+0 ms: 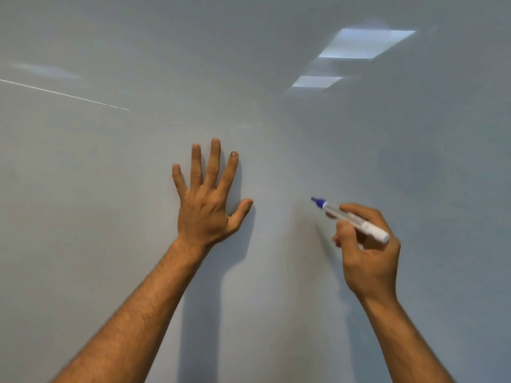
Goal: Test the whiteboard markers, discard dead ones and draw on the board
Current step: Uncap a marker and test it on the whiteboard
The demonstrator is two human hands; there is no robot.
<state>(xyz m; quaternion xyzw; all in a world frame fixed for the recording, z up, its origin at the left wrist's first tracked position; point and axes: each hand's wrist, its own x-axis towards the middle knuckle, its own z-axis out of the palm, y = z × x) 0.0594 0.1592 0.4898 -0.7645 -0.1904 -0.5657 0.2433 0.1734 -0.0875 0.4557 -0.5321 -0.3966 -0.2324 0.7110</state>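
Observation:
The whiteboard point(110, 189) fills the whole view, pale grey and glossy, with no ink marks on it. My left hand point(208, 200) lies flat against it in the middle, fingers spread and straight. To its right, my right hand point(367, 244) grips a white marker point(351, 218) with an uncapped blue tip. The tip points up and left, close to the board; whether it touches the surface I cannot tell.
Two bright ceiling lights are reflected on the board point(365, 42) at the upper right. A thin white streak point(63, 94) runs across the upper left. Shadows of both arms fall on the board below the hands.

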